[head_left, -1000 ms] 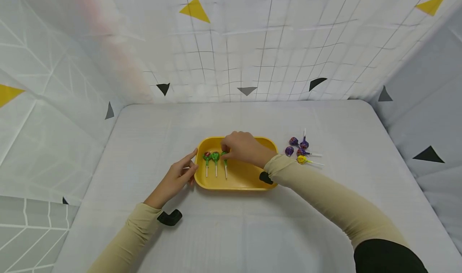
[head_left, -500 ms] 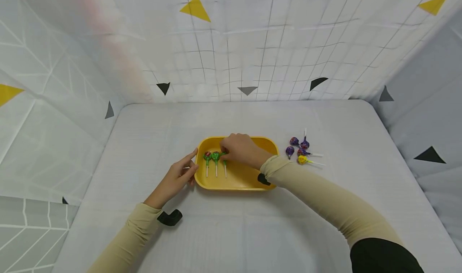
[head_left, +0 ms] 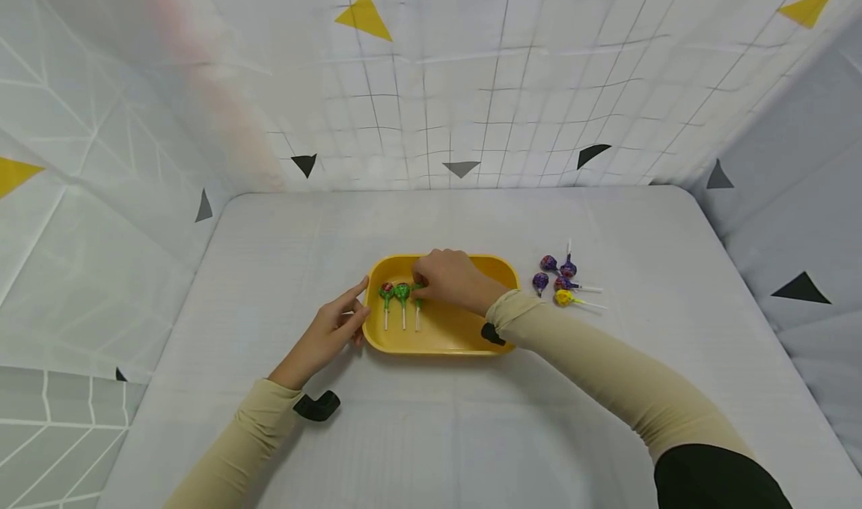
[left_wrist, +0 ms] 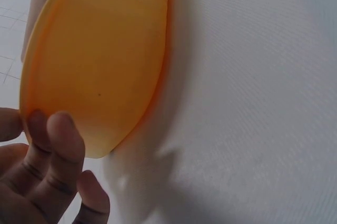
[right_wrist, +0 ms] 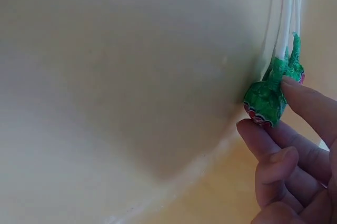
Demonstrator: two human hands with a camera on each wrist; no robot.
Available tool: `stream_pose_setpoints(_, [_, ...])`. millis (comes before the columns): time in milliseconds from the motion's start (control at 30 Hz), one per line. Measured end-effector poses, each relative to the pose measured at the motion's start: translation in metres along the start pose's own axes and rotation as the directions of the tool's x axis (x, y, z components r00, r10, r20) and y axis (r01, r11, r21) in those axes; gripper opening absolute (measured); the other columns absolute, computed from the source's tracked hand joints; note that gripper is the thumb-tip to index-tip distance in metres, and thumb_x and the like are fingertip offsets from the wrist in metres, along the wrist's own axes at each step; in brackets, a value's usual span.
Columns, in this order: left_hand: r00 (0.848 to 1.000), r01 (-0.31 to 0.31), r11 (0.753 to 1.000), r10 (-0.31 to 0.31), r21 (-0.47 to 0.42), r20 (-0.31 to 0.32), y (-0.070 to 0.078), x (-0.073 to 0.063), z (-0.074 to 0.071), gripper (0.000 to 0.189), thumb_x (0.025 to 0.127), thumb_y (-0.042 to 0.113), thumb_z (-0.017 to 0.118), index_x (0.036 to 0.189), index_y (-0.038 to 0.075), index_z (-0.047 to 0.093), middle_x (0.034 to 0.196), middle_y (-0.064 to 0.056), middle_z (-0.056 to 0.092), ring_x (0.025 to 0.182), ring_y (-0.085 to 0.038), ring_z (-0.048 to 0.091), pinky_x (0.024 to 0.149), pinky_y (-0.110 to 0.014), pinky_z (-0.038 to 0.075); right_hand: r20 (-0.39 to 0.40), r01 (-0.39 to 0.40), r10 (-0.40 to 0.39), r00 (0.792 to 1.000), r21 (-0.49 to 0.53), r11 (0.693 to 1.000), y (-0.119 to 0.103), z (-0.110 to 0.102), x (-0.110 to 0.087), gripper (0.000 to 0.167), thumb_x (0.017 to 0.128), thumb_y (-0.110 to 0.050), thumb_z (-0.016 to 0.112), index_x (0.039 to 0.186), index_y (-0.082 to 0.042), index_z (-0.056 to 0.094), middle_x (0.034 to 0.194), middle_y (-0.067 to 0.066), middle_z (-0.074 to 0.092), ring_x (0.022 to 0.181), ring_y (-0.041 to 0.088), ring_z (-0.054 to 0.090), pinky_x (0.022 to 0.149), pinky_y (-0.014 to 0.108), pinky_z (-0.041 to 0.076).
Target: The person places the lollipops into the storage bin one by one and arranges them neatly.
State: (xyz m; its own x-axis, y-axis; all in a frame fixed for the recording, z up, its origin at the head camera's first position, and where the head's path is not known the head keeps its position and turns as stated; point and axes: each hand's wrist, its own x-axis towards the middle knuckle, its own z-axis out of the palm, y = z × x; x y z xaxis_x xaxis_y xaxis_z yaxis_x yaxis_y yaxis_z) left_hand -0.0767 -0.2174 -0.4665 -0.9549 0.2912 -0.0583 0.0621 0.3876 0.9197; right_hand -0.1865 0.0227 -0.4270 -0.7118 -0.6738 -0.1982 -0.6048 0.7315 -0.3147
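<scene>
In the head view, my right hand (head_left: 453, 277) reaches over the yellow tray (head_left: 458, 338) and pinches a green-wrapped lollipop (head_left: 418, 304) by its head, which the fingers partly cover. The right wrist view shows thumb and fingertips at the green wrapper (right_wrist: 265, 100), its white stick pointing away. Just left of it, two more lollipops lie side by side in the tray: a green one (head_left: 402, 293) and a green one with a red top (head_left: 386, 292). My left hand (head_left: 330, 328) rests against the tray's left end, its fingers (left_wrist: 64, 139) touching the outer wall.
On the white tabletop (head_left: 431, 427), right of the tray, lies a loose group of purple lollipops (head_left: 568, 269) and a yellow lollipop (head_left: 563, 298). White patterned curtains (head_left: 431, 82) enclose the table at the back and sides.
The pinched lollipop's stick has shifted slightly left, closer to the other two, and now stands straighter. The right hand has moved down very slightly; the left hand has stayed put.
</scene>
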Motion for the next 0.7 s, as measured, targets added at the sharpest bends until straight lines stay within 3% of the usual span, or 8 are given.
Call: stream_pose_setpoints(700, [1.000,-0.001,1.000,0.001,0.005,0.000,-0.0006,-0.0004,0.0004,0.058,0.109,0.015,0.053,0.163,0.008,0.031,0.091,-0.014,0.058,0.065,-0.023,0.060,0.060,-0.033,0.054,-0.004,0.013,-0.013,1.000,0.020,1.000,0.0016,0.0022,0.0003,0.023,0.092,-0.039,0.079,0.088,-0.017,0.074,0.076,-0.005,0.065,0.068,0.012,0.057,0.058,0.025,0.045])
